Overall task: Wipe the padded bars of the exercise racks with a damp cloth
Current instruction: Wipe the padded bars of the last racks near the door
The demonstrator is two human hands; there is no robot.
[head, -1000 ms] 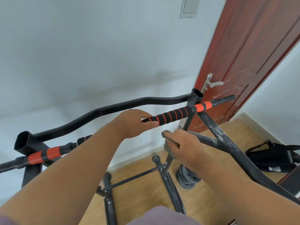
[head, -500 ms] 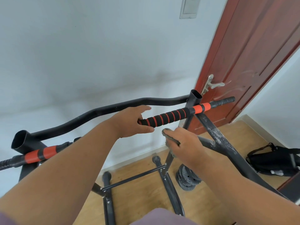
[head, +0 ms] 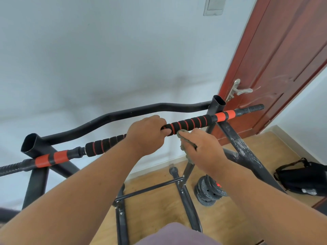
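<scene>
Fingers (head: pixel 163 132) of our left hand (head: pixel 146 135) curl around the padded bar (head: pixel 190 123). Our right hand (head: pixel 201 149) bunches the damp cloth (head: pixel 184 138) just under it, touching the foam.

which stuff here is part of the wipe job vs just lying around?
In the job:
- padded bar, black foam with red rings
- cloth, bunched in the right hand, touching the bar
- left hand, gripping the bar

Lying about:
- weight plates, stacked on the floor
- black bag, by the door

black padded bar (head: pixel 190 123) with red rings, grey cloth (head: pixel 185 141), red-brown door (head: pixel 283 59)
</scene>
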